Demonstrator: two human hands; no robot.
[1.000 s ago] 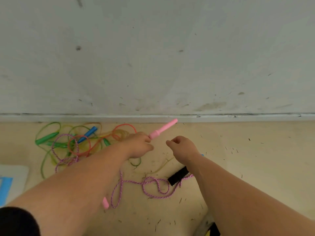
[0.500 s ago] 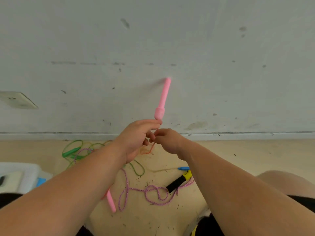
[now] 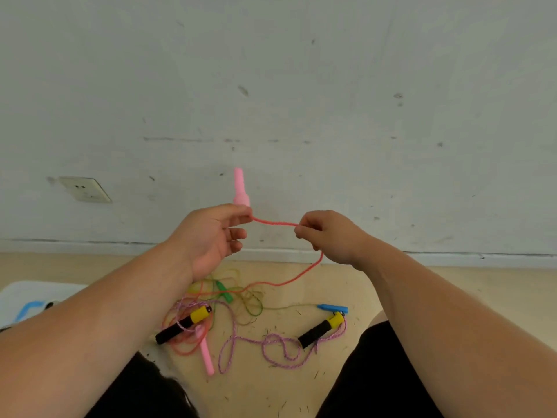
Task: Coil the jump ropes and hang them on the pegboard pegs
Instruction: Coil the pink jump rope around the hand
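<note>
While both hands are up in front of the wall (image 3: 331,86), only one end of the pink rope is off the floor (image 3: 437,291).

- Left hand (image 3: 211,236): thumb and index pinch the red cord (image 3: 274,222) right at the base of the pink handle (image 3: 240,188). Handle stands near upright above the hand. The other fingers (image 3: 238,233) are loosely curled and hold nothing.
- Right hand (image 3: 328,236): fingers clenched, tips pinching the same cord a short way along.
- Cord spans hand to hand with slight sag, then drops below the right hand and curves left down into the pile on the floor.
- Second pink handle (image 3: 206,354) lies on the floor, below the left forearm.
- Tangled in and around the pile: purple braided rope (image 3: 271,351), looped, with two black-and-yellow handles (image 3: 184,324) well apart, a green handle (image 3: 224,292), and a blue handle (image 3: 331,308) just beside the right black-and-yellow one.
- Wall socket (image 3: 85,189) sits low on the left. White object (image 3: 18,297) with blue marking at the far left floor edge; cannot tell what it is.
</note>
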